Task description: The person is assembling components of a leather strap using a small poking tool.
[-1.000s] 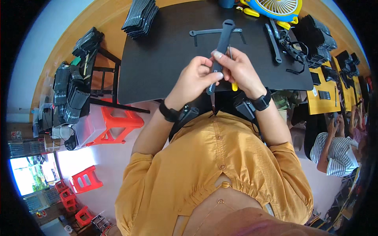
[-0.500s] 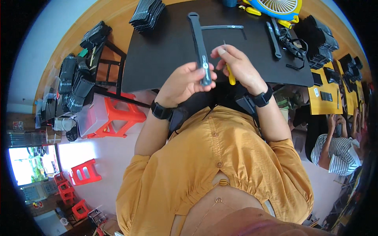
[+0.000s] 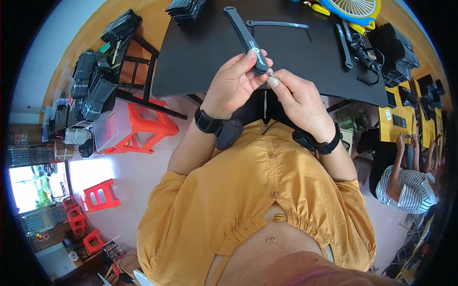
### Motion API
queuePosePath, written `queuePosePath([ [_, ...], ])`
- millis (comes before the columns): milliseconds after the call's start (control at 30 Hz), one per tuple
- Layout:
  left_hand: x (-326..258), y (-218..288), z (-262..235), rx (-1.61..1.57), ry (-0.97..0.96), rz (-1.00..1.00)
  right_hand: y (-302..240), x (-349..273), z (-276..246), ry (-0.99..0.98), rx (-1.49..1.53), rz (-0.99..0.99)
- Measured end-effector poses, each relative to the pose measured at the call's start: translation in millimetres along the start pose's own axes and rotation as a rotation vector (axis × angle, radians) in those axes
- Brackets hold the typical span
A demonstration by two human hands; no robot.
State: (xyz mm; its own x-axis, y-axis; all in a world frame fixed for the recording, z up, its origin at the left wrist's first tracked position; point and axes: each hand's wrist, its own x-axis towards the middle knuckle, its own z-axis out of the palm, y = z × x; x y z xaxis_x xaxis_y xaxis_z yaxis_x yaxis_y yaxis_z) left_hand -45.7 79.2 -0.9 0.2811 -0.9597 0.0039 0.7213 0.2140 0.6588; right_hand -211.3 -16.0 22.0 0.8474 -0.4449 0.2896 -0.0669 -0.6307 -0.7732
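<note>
My left hand (image 3: pixel 237 80) is closed around the near end of a long dark grey strap (image 3: pixel 242 32) with white print. The strap slants away over the table, its rounded, slotted end farthest from me. At the strap's near end, my right hand (image 3: pixel 301 97) pinches a small tool with a thin metal tip (image 3: pixel 270 74). Its yellow handle, visible half a second ago, is now hidden in my fingers. The tip meets or nearly meets the strap's end; contact is too small to tell.
On the black table (image 3: pixel 200 62) lie another strap (image 3: pixel 279 24), a strap on the right (image 3: pixel 343 46) and a tangle of black straps (image 3: pixel 368 59). A blue-and-yellow fan (image 3: pixel 350 9) stands at the back. Red stools (image 3: pixel 148 125) are at left; a co-worker in stripes (image 3: pixel 405 188) sits right.
My right hand has turned and brought the tool's tip down to the strap's near end. The strap has tilted and come slightly right, with its near end higher in the view.
</note>
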Motion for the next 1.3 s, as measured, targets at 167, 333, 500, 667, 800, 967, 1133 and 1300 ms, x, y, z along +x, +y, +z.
queuePosePath([
  [167, 2.0, -2.4, 2.2, -0.013, 0.006, -0.018, -5.2, -1.1, -0.6, 0.044, -0.016, 0.016],
  [333, 1.8, -8.8, -1.2, -0.057, -0.016, -0.024, -2.8, -4.0, 4.1, 0.048, 0.036, 0.033],
  [500, 3.1, -13.5, -4.7, -0.082, -0.011, -0.027, 3.7, -3.5, 6.8, 0.041, 0.048, 0.040],
  [667, 3.4, -15.6, 0.0, -0.048, 0.046, 0.012, 4.0, -1.9, 6.3, 0.056, 0.136, 0.070],
  [800, 2.2, -14.0, 1.1, 0.060, 0.049, 0.027, 6.6, -1.1, 3.3, 0.025, 0.150, 0.093],
  [967, 4.6, -8.9, 3.9, 0.158, 0.059, 0.022, 2.5, 0.3, 1.3, 0.159, 0.102, 0.012],
  [1133, 5.5, -5.5, 10.0, 0.110, 0.053, 0.004, 10.8, 7.4, 5.2, 0.307, 0.023, -0.183],
  [1300, 11.7, -0.9, 3.3, 0.145, 0.042, -0.020, 25.4, 15.3, 20.6, 0.294, 0.163, -0.280],
])
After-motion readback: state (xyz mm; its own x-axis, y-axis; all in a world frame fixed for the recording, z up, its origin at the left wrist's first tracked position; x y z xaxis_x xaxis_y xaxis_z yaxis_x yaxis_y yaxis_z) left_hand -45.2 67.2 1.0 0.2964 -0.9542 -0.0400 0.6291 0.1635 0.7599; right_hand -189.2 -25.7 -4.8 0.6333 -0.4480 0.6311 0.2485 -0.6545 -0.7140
